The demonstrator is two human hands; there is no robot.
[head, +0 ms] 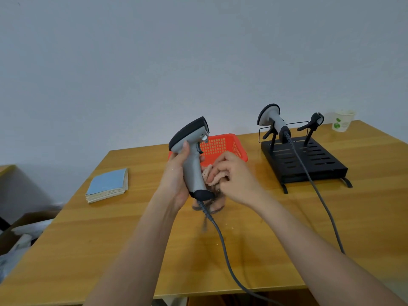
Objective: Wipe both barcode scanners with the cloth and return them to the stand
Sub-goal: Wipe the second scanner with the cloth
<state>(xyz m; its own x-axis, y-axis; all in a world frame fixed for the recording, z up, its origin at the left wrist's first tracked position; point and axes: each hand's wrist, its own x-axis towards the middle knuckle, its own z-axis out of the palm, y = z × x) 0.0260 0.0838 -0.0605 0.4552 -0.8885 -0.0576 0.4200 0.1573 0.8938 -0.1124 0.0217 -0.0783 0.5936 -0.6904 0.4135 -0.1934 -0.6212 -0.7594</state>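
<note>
The left hand (176,173) is gripping a grey-and-black handheld barcode scanner (191,154) by its handle, holding it upright above the wooden surface (132,239). The right hand (236,175) is clutching a pink fluffy cloth (212,176), pressing it against the handle. The second grey scanner (272,122) is sitting in the black slotted metal stand (309,160) at the right. An orange plastic basket (223,145) is standing behind the hands.

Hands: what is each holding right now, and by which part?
Left hand grips the scanner by its grey handle. Right hand holds the bunched cloth against the handle.
</note>
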